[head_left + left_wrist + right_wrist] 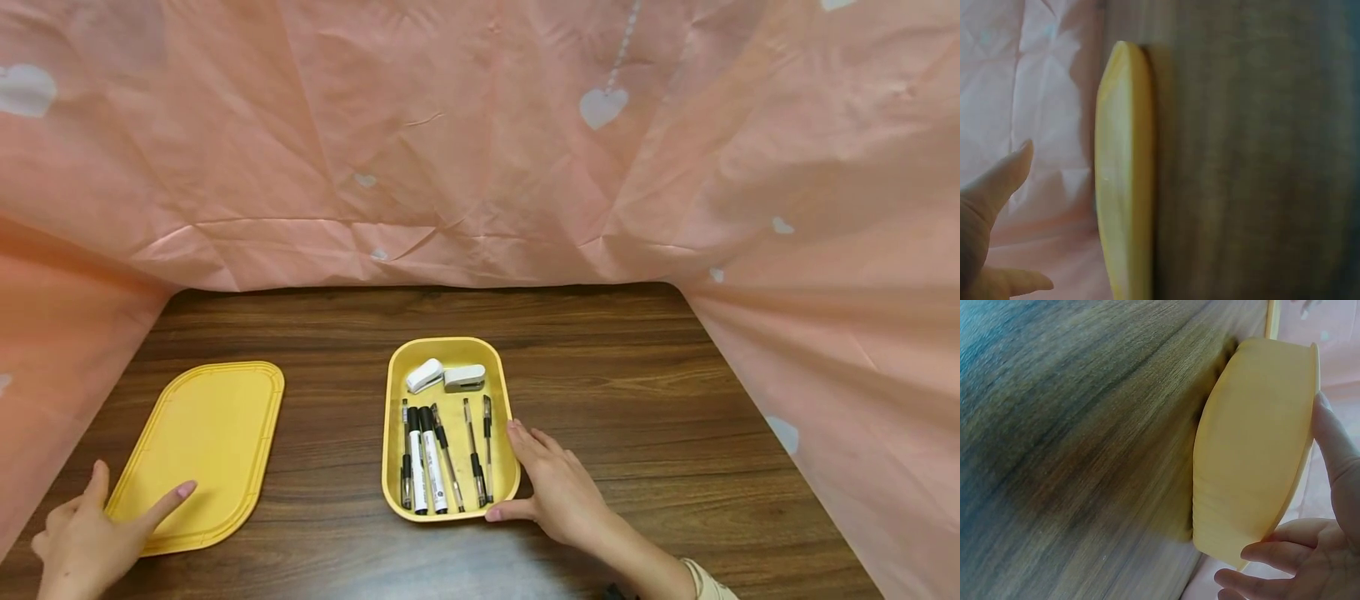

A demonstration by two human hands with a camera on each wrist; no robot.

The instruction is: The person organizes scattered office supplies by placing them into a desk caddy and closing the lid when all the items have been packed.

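Observation:
A yellow rectangular box [447, 518] stands on the table and holds two small white staplers [464, 378], two black-capped white markers [433, 462] and several clear pens with black grips [474, 454]. My right hand [558, 492] is spread around the box's near right corner, thumb at the near rim and fingertips at the right side. The right wrist view shows the box's outer wall [1254, 444] close beside these fingers. Thumb and index finger apart, my left hand [93, 529] hovers over the near left part of a flat yellow lid [206, 442]; nothing is in it.
The brown wooden table [600, 375] lies beneath the box and lid. A pink cloth [480, 142] with white hearts walls off its back and both sides. A small dark object [617, 592] shows at the bottom edge beside my right forearm.

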